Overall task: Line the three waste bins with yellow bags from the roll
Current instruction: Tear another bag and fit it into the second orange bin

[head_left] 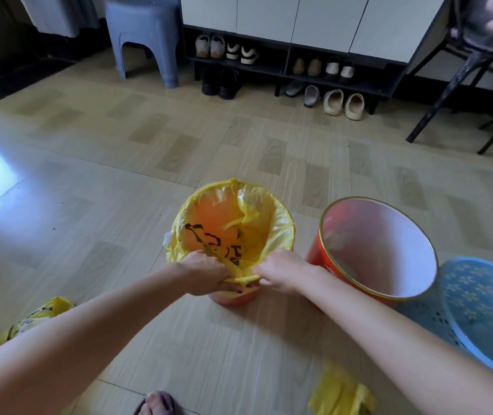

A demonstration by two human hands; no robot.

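Head view: both hands work the near rim of the orange bin (233, 298). I see my left hand (206, 272) and right hand (281, 272) each pinching the yellow bag (281, 232), gathering slack between the fingertips; cinch it snug. Just right of my fingers stands the unlined red bin (323, 262), floor (89, 205) open beyond.
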